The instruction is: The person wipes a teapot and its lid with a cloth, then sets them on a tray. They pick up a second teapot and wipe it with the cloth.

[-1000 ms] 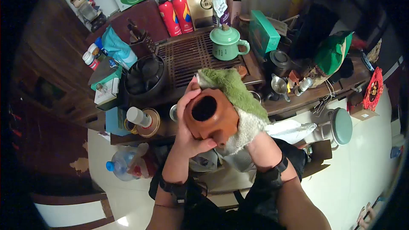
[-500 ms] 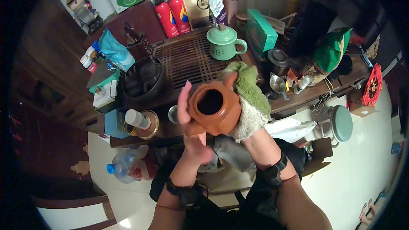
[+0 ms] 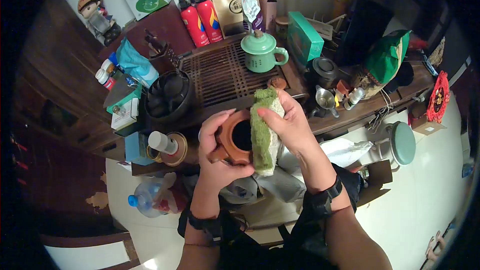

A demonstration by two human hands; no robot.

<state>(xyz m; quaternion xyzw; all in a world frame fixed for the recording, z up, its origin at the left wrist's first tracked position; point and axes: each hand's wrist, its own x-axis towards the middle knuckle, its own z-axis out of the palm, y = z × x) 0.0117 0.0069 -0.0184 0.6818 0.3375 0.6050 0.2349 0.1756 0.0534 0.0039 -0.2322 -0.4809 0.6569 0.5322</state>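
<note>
My left hand (image 3: 216, 172) is wrapped round a reddish-brown clay teapot (image 3: 228, 140) from its left side, thumb along the bottom edge. The pot has no lid on it and its dark round opening faces up toward me. In my right hand (image 3: 294, 125) is a folded green and white cloth (image 3: 263, 132), pinched with the thumb on top. The cloth overlaps the right side of the pot and hides part of its opening. Both hands are held over the front edge of the tea table. A small brown round piece (image 3: 276, 83) sits just beyond my right fingers.
A slatted tea tray (image 3: 207, 82) carries a lidded green mug (image 3: 260, 55). To its left stands a dark bowl of black cups (image 3: 167, 95); a metal strainer cup (image 3: 325, 99) and small bottle (image 3: 355, 97) are right. A white-capped container (image 3: 162, 142) stands at front left.
My right hand has come out from behind the pot with the cloth and now holds it over the pot's right side. My left hand, earlier spread, now grips the pot, which has shifted left.
</note>
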